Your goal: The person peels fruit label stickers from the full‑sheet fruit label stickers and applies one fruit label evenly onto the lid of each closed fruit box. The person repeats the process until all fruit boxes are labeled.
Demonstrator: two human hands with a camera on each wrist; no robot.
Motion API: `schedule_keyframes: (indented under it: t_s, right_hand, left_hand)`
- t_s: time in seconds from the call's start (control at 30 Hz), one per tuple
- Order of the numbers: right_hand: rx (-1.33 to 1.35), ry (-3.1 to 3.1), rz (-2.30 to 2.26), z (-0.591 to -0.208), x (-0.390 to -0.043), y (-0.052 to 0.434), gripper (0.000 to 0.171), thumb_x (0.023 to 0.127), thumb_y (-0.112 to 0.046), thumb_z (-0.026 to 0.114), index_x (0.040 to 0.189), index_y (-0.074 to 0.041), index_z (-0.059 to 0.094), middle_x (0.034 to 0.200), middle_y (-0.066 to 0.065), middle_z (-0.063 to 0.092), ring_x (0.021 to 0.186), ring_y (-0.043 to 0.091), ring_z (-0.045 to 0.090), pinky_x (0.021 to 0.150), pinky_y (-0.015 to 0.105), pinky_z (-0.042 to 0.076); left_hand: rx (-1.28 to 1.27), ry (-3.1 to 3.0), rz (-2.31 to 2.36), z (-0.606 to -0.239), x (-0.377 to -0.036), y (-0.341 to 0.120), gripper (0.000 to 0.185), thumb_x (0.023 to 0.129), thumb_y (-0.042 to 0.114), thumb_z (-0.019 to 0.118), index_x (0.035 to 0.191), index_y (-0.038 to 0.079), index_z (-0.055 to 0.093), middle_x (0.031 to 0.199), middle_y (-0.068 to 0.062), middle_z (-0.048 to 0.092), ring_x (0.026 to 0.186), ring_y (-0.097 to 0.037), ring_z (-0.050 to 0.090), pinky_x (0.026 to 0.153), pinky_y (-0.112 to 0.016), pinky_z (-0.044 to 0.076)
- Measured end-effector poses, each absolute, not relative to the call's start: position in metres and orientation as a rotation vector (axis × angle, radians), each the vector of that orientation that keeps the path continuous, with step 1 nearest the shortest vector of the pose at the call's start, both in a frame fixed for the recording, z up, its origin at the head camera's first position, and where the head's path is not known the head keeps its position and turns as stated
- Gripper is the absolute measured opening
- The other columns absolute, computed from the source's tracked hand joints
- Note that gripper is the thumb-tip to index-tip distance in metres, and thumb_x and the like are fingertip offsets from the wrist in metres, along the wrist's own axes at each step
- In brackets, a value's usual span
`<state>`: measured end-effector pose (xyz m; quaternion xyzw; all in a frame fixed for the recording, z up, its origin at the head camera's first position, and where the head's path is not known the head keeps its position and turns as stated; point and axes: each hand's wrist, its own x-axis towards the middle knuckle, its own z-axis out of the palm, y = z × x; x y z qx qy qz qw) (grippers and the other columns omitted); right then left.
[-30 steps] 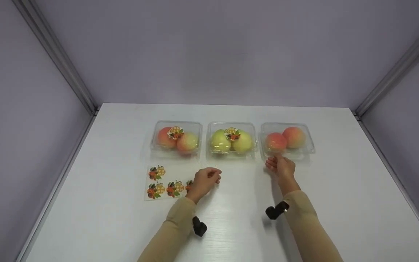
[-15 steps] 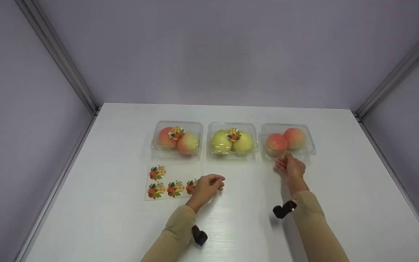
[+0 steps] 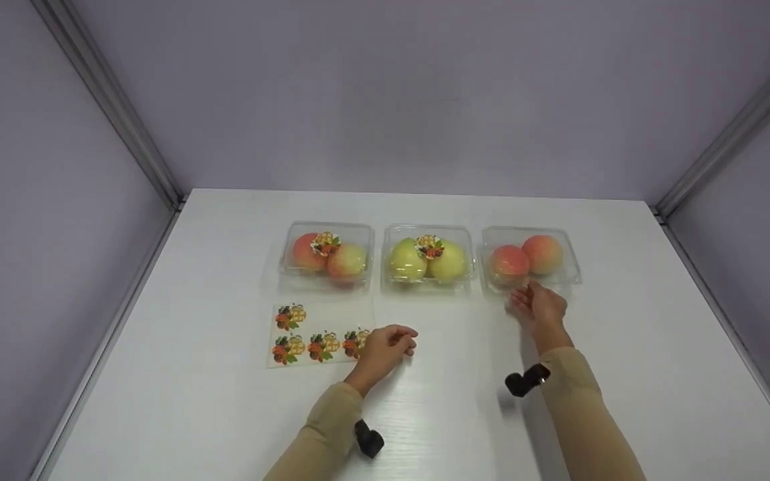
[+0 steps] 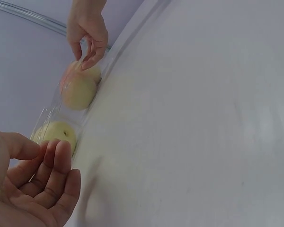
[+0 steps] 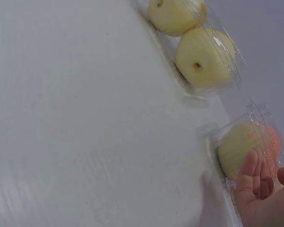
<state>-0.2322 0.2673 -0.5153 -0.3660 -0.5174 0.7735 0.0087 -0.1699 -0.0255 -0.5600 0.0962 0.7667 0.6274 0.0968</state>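
Touching clear plastic clamshell [image 3: 531, 260], right hand [image 3: 540, 308], glossy sticker sheet [image 3: 318, 332]

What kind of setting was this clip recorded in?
Probably a staged recording booth, not a home or shop: a bare white table enclosed by plain lilac walls with metal corner rails, holding only three clear fruit boxes and a sticker sheet.

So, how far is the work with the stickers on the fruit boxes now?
Two look done: the left box and the middle box each carry a sticker on the lid. In hand: the right hand touches the front edge of the right box, which has no sticker, and the left hand rests by the sticker sheet. Left: a sticker for that box.
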Motion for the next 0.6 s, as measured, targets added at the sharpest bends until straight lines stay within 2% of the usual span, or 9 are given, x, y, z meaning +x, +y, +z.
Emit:
schedule_keyframes:
  t_s: [0.1,0.27,0.6]
  right_hand:
    - [-1.108,-1.616,2.426,-0.5154,-0.2322,0.2681,0.024,0.1,-0.019,0.049,0.115,-0.002,0.056,0.064,-0.001,0.067,0.062,0.006,0.068,0.072,0.021,0.058]
    - [-1.044,-1.617,2.442,-0.5163,-0.2313,0.2698,0.018,0.1,-0.015,0.047,0.098,-0.002,0.059,0.06,-0.001,0.067,0.058,0.006,0.068,0.067,0.019,0.058]
    - [-1.113,-1.584,2.493,-0.5176,-0.2247,0.269,0.019,0.101,-0.02,0.044,0.11,-0.005,0.053,0.066,0.0,0.069,0.065,0.007,0.069,0.074,0.022,0.058]
  left_hand:
    - [0.273,2.247,1.865,-0.5614,-0.1703,-0.0254,0.022,0.095,0.007,0.054,0.107,-0.008,0.066,0.093,-0.024,0.069,0.079,-0.018,0.068,0.073,-0.029,0.057]
    - [0.287,2.25,1.866,-0.5633,-0.1695,-0.0245,0.022,0.096,0.006,0.053,0.106,-0.008,0.066,0.093,-0.024,0.069,0.078,-0.015,0.067,0.073,-0.03,0.057]
    - [0.307,2.238,1.89,-0.5669,-0.1675,-0.023,0.021,0.095,0.005,0.054,0.105,-0.009,0.066,0.091,-0.027,0.068,0.076,-0.017,0.068,0.072,-0.028,0.057]
